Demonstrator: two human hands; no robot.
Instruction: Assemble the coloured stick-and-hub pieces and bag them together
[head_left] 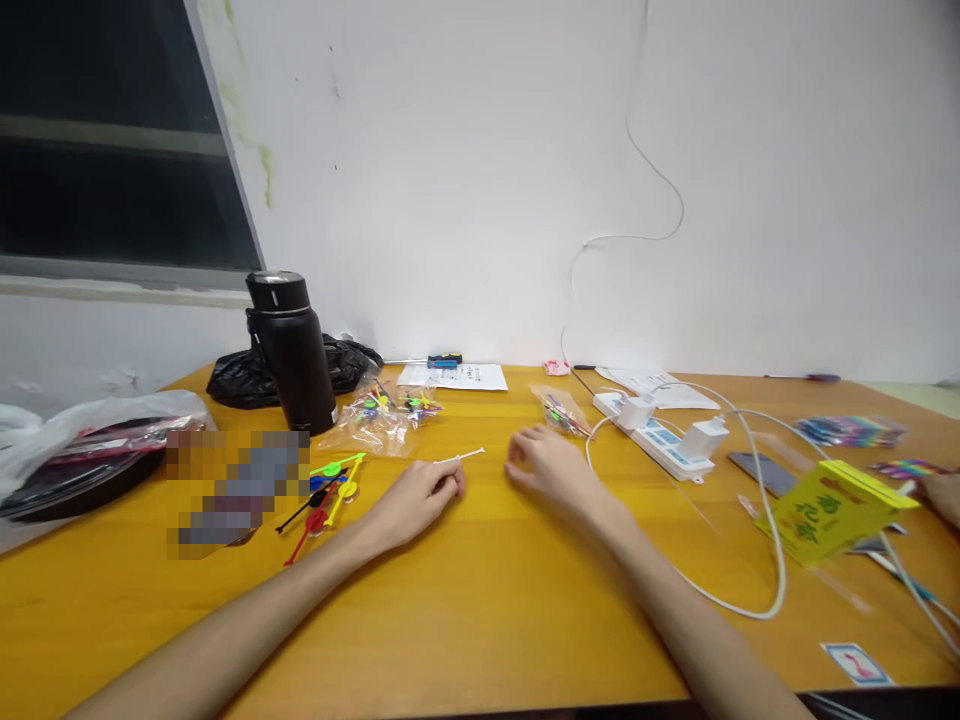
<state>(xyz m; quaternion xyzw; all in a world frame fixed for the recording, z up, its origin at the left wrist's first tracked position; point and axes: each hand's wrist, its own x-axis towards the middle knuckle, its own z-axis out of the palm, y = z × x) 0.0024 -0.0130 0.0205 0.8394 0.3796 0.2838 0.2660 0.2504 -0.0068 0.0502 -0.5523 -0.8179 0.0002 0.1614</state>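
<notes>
You are pinching a white tie (461,457) by its near end in your left grip (416,497), fingers closed on it. The rest is pointing out low over the counter (480,600) toward your right grip (544,462), which is resting close by, fingers loosely curled and holding nothing. The white tie is looking very light, thin and springy (probably slick plastic), so it is likely slipping easily. An end, not the bendy middle, seems the surest hold. Coloured ties (330,495) are lying to the left.
</notes>
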